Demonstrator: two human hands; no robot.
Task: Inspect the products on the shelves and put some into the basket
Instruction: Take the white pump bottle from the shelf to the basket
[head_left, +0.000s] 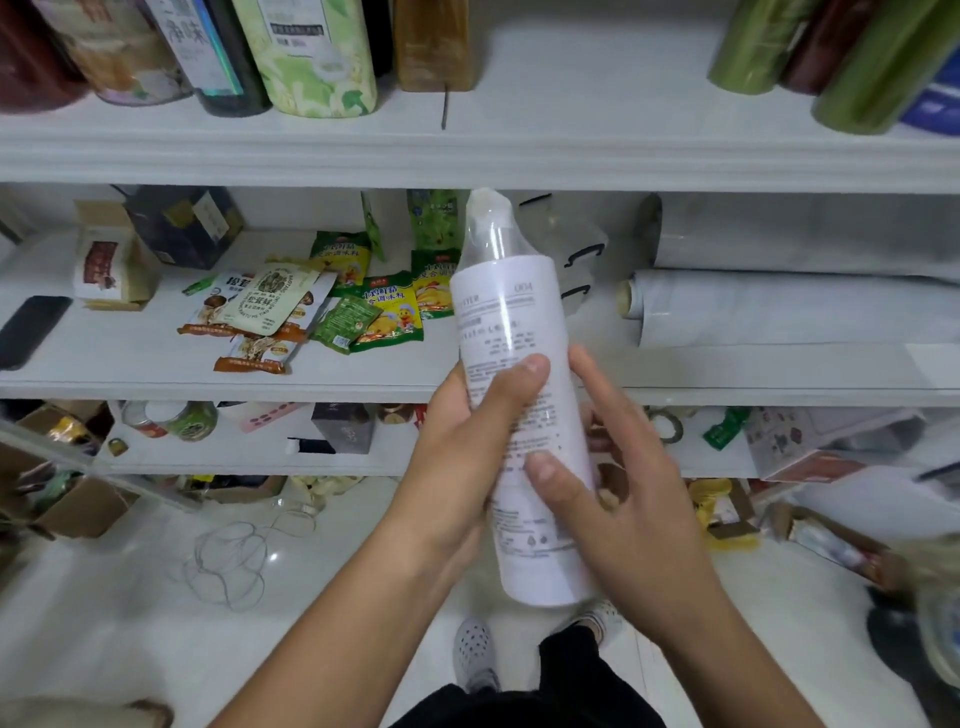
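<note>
Head view: white bottle (519, 395) upright before the shelves (467, 166); left hand (467, 441) and right hand (618, 488), fingers curled round it.

A tangle of thin wire (228, 564) lies on the pale floor (130, 623). Open cardboard boxes (78, 506) sit at the left near the lowest shelf. Grey perforated shoes (474, 657) and dark trousers (524, 701) show at the bottom.
</note>
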